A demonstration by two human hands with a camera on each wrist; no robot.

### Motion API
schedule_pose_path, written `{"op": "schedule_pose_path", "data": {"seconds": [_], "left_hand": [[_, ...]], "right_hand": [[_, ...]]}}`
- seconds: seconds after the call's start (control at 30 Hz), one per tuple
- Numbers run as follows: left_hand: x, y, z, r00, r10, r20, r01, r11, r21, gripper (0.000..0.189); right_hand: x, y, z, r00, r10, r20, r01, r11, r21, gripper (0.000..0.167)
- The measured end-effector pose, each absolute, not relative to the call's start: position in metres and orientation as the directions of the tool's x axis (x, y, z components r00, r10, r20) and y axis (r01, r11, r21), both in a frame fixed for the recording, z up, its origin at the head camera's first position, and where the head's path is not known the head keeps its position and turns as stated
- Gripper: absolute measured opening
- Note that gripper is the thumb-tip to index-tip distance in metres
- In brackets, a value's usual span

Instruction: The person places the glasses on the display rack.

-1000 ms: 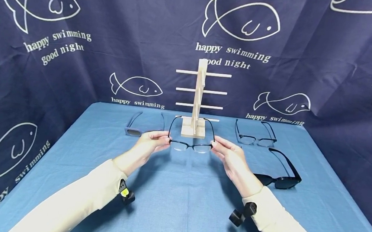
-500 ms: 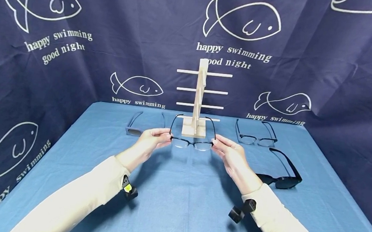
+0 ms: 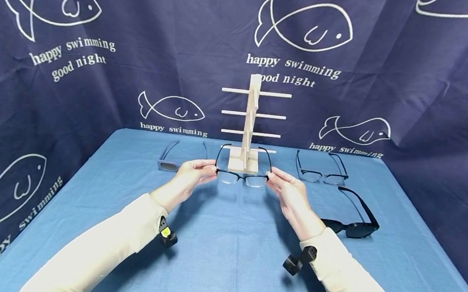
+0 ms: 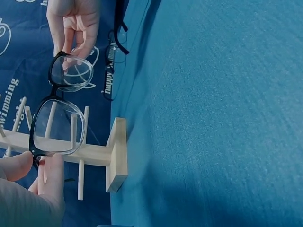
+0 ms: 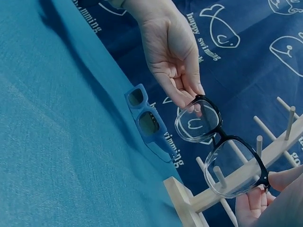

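A pair of black half-rimmed eyeglasses (image 3: 237, 176) is held up above the table, its temples unfolded and pointing away toward the wooden stand. My left hand (image 3: 190, 175) pinches the frame's left corner between thumb and fingers. At the opposite corner, my right hand (image 3: 290, 191) pinches it the same way. Both wrist views show clear lenses, with thumb and fingers at each hinge. Behind the glasses stands the wooden display rack (image 3: 250, 119), a post with several crossbars on a block base. In the head view the temple tips overlap its lowest bar; contact cannot be told.
Blue-framed sunglasses (image 3: 168, 165) lie at the back left, partly behind my left hand. Another pair of black-topped clear glasses (image 3: 324, 177) sits at the back right. Black sunglasses (image 3: 357, 228) lie nearer, partly behind my right forearm. A dark fish-print curtain (image 3: 184, 42) hangs behind the blue-covered table (image 3: 222, 267).
Both hands have carried the eyeglasses slightly farther away, toward the rack. The grip at both corners is unchanged, and the other glasses have stayed in place.
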State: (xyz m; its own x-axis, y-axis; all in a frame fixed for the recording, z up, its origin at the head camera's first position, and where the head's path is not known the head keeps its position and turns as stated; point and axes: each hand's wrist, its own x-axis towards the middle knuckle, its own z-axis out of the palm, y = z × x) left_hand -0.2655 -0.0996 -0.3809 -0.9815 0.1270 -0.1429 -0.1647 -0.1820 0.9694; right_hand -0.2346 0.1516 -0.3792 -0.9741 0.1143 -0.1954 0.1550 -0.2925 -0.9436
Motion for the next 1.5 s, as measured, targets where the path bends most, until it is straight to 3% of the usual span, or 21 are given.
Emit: {"op": "schedule_pose_path", "data": {"seconds": [0.87,1.5], "left_hand": [[-0.281,-0.088,-0.388,-0.984,0.047,-0.17,-0.177,-0.253,0.951,0.04],[-0.296,-0.078,-0.387,-0.982,-0.023,-0.188,-0.179,-0.209,0.961,0.034]], "right_hand": [[-0.257,0.142,-0.381,-0.949,0.251,-0.193,0.112,-0.304,-0.946,0.041],[-0.273,0.142,-0.382,-0.934,0.292,-0.208,0.113,-0.31,-0.944,0.039]]}}
